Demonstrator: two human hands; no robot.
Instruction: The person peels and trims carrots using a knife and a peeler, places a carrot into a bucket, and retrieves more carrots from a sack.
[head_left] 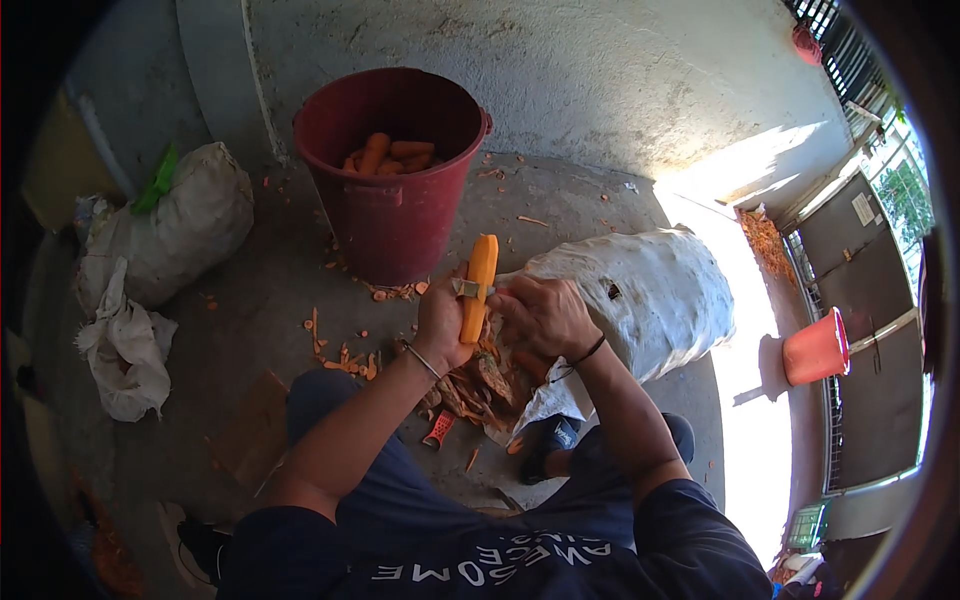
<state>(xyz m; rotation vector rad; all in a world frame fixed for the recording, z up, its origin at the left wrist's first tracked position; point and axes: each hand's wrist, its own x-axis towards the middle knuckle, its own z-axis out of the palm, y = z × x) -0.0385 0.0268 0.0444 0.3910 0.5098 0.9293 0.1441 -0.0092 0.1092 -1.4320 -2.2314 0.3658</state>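
Observation:
A peeled, bright orange carrot (480, 268) stands nearly upright in my left hand (442, 322), whose fingers wrap round its lower part. My right hand (545, 315) is closed on a peeler (470, 289), and its blade lies across the middle of the carrot. Just below my hands, the open mouth of a white sack (640, 290) shows unpeeled carrots and peelings (480, 385).
A dark red bucket (395, 225) holding carrots stands ahead, near the wall. Full white sacks (190, 225) lie at the left. At the right is a smaller red bucket (815, 348). Peelings (350, 362) are scattered over the grey floor.

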